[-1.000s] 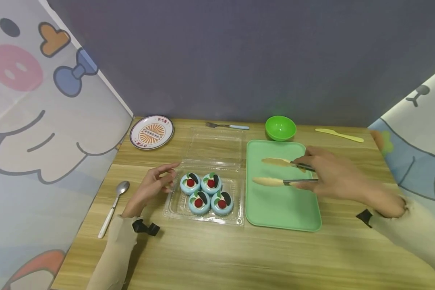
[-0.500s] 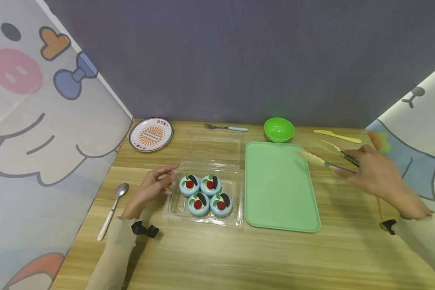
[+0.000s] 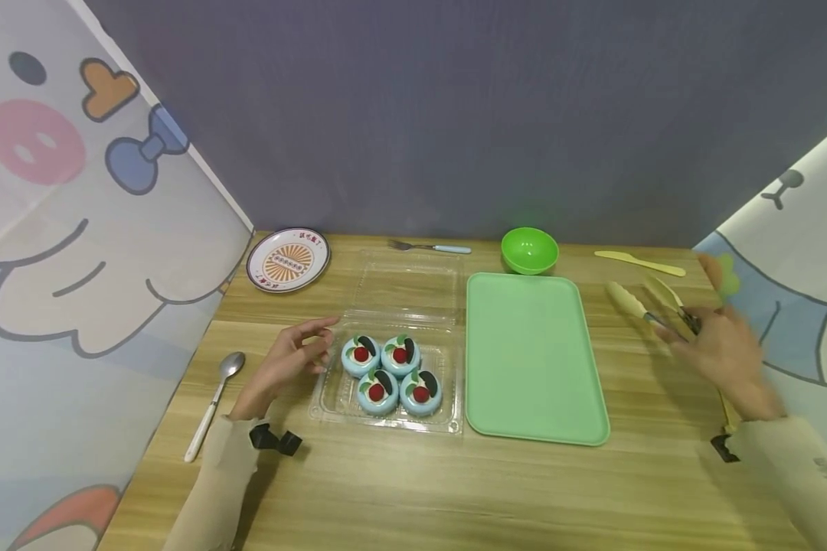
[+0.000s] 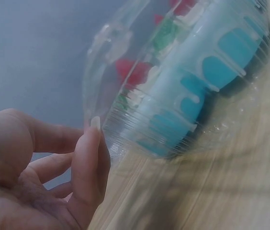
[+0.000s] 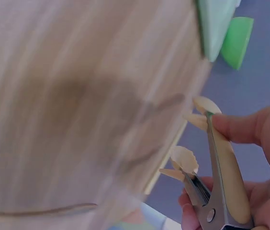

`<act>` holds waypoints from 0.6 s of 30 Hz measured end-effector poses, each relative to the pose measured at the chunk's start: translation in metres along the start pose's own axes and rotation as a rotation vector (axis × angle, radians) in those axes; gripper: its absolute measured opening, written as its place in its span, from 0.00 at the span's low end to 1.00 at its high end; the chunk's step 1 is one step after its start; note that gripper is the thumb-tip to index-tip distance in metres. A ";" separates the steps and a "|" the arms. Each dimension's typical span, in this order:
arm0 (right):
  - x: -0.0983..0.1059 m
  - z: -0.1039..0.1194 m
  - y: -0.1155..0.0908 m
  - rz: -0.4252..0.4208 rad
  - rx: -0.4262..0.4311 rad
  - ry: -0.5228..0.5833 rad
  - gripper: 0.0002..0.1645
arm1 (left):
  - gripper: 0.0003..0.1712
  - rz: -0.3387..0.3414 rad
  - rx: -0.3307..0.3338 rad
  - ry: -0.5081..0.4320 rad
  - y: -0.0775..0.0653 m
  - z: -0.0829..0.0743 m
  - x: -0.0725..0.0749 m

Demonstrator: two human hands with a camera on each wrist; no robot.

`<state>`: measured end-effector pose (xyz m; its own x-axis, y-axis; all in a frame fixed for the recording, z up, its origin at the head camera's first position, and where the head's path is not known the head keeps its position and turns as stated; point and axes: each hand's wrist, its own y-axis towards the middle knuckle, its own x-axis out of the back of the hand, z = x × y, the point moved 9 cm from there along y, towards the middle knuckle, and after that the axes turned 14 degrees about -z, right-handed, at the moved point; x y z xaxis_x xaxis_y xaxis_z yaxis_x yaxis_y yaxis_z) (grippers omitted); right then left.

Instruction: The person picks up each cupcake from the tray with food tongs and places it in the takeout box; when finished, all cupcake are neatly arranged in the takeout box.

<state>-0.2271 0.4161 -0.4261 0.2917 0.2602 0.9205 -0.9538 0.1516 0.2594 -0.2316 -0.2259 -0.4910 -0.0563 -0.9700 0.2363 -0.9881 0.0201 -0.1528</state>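
Observation:
My right hand (image 3: 720,356) grips a pair of tongs (image 5: 228,179) with cream tips and metal arms, right of the green tray (image 3: 537,360). The tong tips stand apart with nothing between them. At the left edge of the opened clear plastic box (image 3: 344,409), my left hand (image 3: 289,363) has loosely bent fingers. Its thumb tip is close against the box's rim in the left wrist view; firm contact cannot be made out. Several light blue toy cakes (image 3: 420,392), each topped with a red berry and green leaf, sit in the box. The box's lid (image 3: 406,287) lies folded back.
Along the back lie a patterned plate (image 3: 288,260), a fork (image 3: 430,247) with a blue handle, a green bowl (image 3: 530,251) and a yellow knife (image 3: 641,262). A spoon (image 3: 214,405) lies at the left. A grey wall rises behind the table.
My right hand has carried the tongs from above the green tray to the right side of the table, and slightly lower. The left hand and the cakes have stayed put.

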 end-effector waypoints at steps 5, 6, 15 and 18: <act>-0.014 -0.011 -0.007 0.016 -0.061 0.008 0.45 | 0.27 0.002 0.009 -0.001 0.001 0.000 -0.001; -0.014 -0.011 -0.008 -0.004 -0.064 0.009 0.44 | 0.27 0.002 0.010 -0.001 0.001 0.000 -0.001; -0.028 -0.011 -0.016 -0.010 -0.120 0.032 0.46 | 0.26 -0.034 -0.016 0.000 0.001 -0.001 0.002; -0.031 -0.012 -0.018 0.007 -0.150 0.019 0.48 | 0.25 -0.044 -0.016 -0.008 0.002 -0.001 0.002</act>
<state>-0.2184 0.4165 -0.4628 0.2875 0.2796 0.9161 -0.9348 0.2904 0.2047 -0.2334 -0.2276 -0.4900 -0.0112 -0.9719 0.2351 -0.9917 -0.0193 -0.1271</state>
